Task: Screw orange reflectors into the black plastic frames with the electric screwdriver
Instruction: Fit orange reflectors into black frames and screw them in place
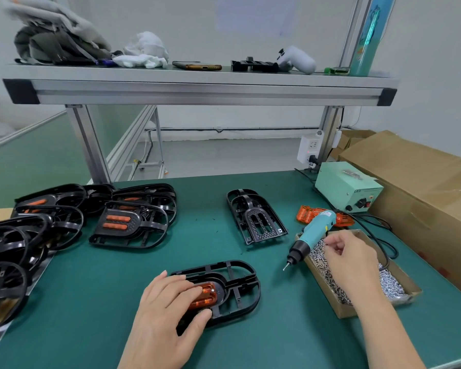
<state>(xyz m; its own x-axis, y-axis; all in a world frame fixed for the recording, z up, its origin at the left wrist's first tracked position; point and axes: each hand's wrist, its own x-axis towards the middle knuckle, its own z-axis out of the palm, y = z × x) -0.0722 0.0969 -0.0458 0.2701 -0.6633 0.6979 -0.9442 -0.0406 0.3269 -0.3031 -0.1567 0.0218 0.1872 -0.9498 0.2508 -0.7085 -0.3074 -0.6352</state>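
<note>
Your left hand [168, 302] lies flat, fingers pressing one orange reflector [206, 294] into one black frame [246, 278] at the near centre of the mat [112, 283]. Your right hand [351, 259] curls fingertips to thumb over one screw box [341, 311]; whether it pinches a screw cannot be told. One electric screwdriver [314, 233] rests on its rim; one empty frame [256, 217] lies beyond.

orange reflector [207, 293]: near half hidden under the left hand [168, 307]
right hand [351, 259]: fingers [335, 243] bunched over the screws [389, 284]; any screw between them too small to tell
stacked frames [8, 251]: cut off by the left edge
cardboard box [423, 187]: cut off by the right edge
wall paper [253, 12]: blurred, unreadable
</note>
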